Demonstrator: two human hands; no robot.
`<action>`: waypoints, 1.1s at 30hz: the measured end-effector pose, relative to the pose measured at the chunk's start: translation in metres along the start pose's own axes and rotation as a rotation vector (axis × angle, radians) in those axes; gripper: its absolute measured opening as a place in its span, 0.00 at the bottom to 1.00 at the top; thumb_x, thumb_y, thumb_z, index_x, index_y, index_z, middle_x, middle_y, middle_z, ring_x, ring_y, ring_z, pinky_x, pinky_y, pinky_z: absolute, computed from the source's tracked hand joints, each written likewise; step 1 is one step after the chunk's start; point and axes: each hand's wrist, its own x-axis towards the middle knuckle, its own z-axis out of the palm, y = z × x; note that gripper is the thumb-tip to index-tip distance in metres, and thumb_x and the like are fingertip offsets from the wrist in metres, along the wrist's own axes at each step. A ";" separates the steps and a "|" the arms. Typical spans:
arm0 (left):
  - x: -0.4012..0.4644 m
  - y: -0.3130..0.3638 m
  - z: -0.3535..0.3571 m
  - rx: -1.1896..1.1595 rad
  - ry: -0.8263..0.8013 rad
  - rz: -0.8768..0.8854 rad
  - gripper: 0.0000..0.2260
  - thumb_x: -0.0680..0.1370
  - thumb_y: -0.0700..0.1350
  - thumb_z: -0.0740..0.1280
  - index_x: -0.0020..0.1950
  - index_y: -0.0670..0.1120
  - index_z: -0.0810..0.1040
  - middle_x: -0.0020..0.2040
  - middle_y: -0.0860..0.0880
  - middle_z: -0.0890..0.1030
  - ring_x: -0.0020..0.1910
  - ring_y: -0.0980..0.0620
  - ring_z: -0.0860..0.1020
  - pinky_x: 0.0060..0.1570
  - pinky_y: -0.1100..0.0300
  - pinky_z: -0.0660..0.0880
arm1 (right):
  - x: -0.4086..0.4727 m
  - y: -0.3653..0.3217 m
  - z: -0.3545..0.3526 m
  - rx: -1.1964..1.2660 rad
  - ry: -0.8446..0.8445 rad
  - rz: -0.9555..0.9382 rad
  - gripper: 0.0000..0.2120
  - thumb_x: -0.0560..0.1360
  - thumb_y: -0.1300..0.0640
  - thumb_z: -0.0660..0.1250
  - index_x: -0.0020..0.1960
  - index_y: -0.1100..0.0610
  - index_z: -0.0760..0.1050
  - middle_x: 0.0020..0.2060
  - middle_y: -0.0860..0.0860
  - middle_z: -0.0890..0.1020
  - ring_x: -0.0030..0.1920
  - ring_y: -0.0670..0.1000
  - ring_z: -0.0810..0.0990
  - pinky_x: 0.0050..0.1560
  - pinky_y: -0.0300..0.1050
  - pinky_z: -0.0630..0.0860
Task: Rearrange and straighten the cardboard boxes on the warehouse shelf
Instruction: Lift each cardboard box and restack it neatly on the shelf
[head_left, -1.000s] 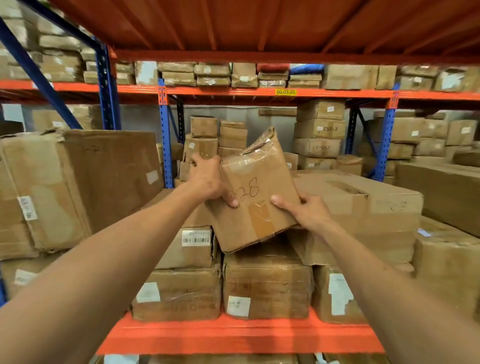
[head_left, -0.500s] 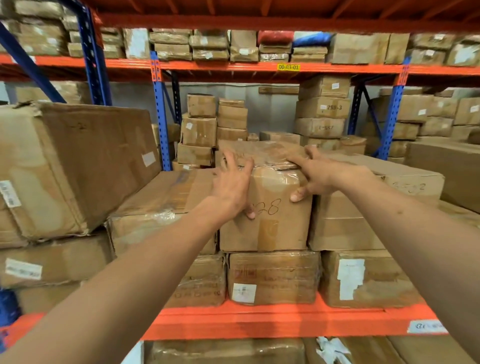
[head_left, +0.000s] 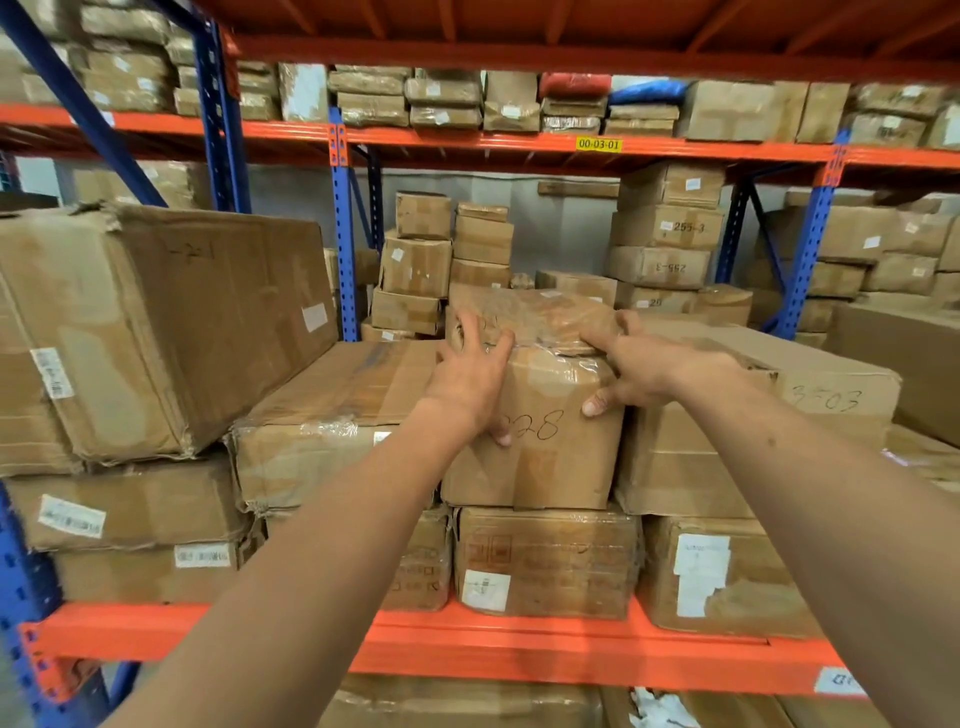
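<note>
A small cardboard box marked "228" (head_left: 550, 457) stands upright on a lower box (head_left: 545, 561), wedged between a flat taped box (head_left: 332, 415) on its left and a box marked "3503" (head_left: 769, 431) on its right. My left hand (head_left: 470, 379) lies over the box's top left front edge, fingers spread, thumb on the front face. My right hand (head_left: 644, 366) grips its top right corner, thumb on the front, fingers over the plastic-wrapped top.
A big dented box (head_left: 156, 327) sits at the left on stacked boxes. The orange shelf beam (head_left: 519, 649) runs along the front. Blue uprights (head_left: 343, 234) and further stacks of boxes (head_left: 665, 244) stand behind. An orange shelf (head_left: 467, 137) hangs overhead.
A second ago I held the box tilted in the air. It now stands straight in the gap between its neighbours, and both hands have shifted to its top edge.
</note>
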 end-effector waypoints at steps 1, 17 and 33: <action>0.000 0.001 0.000 0.003 -0.008 -0.003 0.60 0.60 0.55 0.84 0.82 0.51 0.49 0.79 0.33 0.37 0.74 0.26 0.59 0.70 0.40 0.67 | -0.001 0.000 0.001 0.004 0.000 -0.005 0.50 0.67 0.44 0.81 0.81 0.45 0.56 0.80 0.57 0.46 0.74 0.64 0.66 0.72 0.55 0.64; -0.034 -0.066 -0.009 -0.246 0.078 -0.018 0.58 0.69 0.62 0.77 0.81 0.58 0.34 0.79 0.41 0.28 0.79 0.34 0.37 0.77 0.38 0.41 | 0.053 -0.034 -0.043 -0.209 -0.066 -0.055 0.60 0.52 0.25 0.65 0.81 0.42 0.55 0.80 0.57 0.57 0.78 0.64 0.55 0.75 0.68 0.56; -0.114 -0.282 -0.032 -0.657 0.358 -0.825 0.70 0.62 0.70 0.77 0.78 0.43 0.27 0.79 0.31 0.38 0.79 0.31 0.42 0.76 0.36 0.48 | 0.075 -0.364 -0.066 -0.022 0.156 -0.641 0.52 0.70 0.24 0.64 0.81 0.39 0.37 0.81 0.54 0.35 0.80 0.62 0.35 0.76 0.71 0.41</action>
